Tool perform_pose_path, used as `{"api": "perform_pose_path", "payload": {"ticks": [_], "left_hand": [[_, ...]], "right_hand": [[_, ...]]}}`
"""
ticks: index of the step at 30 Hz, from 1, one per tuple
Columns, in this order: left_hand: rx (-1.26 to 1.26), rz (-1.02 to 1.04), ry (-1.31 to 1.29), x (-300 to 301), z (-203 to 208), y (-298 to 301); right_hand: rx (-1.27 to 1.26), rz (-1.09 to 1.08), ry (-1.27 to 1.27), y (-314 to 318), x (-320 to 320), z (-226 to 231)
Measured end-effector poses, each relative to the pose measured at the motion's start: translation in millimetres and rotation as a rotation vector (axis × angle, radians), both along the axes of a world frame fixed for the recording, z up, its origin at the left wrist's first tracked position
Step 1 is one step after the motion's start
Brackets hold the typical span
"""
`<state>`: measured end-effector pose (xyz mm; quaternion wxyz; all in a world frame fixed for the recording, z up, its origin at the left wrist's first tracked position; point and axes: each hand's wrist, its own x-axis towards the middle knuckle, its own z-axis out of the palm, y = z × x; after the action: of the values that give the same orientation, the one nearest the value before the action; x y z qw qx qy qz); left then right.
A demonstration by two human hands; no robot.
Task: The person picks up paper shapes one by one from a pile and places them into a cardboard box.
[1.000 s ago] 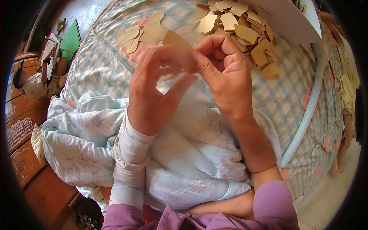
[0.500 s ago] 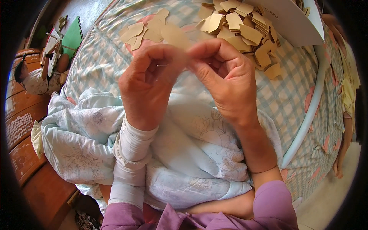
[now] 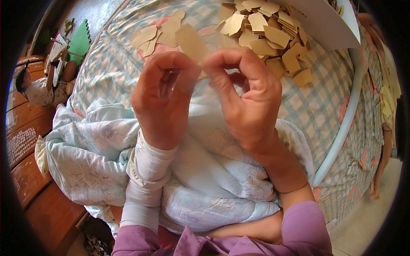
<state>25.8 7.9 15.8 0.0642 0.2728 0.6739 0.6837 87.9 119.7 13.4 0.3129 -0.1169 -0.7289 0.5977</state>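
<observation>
A tan cut card piece point(image 3: 191, 43) stands up from the fingertips of both hands, in front of me over the bed. My left hand point(image 3: 164, 100), its forearm in a white sleeve, pinches the lower end of the piece. My right hand point(image 3: 252, 102) is closed in a pinch at the same end, its fingertips meeting the left ones; its exact hold is partly hidden. Beyond my left hand several flat tan pieces point(image 3: 170, 32) lie on the checked cloth. A heap of similar pieces point(image 3: 277, 36) lies beyond my right hand.
A white box or panel point(image 3: 329, 23) stands behind the heap. A pale blue tube point(image 3: 341, 136) curves along the right. Crumpled floral bedding point(image 3: 92, 149) covers my lap. Another person point(image 3: 40, 87) is at far left beside a wooden surface point(image 3: 47, 200); a person's limb shows at far right.
The card piece was blurred and now shows clearly, standing up and slightly farther left. My right hand has shifted a little left and turned; both hands still meet at the piece.
</observation>
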Motion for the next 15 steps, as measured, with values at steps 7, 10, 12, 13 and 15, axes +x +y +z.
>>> {"api": "perform_pose_path", "payload": {"ticks": [7,10,12,13,15], "left_hand": [[0.027,-0.047,-0.12,0.8,3.2,-0.9],[-0.026,0.015,-0.119,3.1,3.5,3.5],[-0.06,0.031,-0.078,3.6,5.1,3.2],[-0.095,0.049,-0.035,3.7,5.7,2.5],[-0.065,0.042,-0.033,2.7,2.6,1.5]], "right_hand": [[-0.503,0.14,-0.083,1.8,-0.8,0.2],[-0.566,0.122,-0.05,1.5,-1.6,1.8],[-0.469,0.105,-0.074,2.2,-0.8,2.8],[-0.375,0.09,-0.097,2.2,-0.5,3.0],[-0.227,0.07,-0.074,2.3,0.3,0.7]]}}
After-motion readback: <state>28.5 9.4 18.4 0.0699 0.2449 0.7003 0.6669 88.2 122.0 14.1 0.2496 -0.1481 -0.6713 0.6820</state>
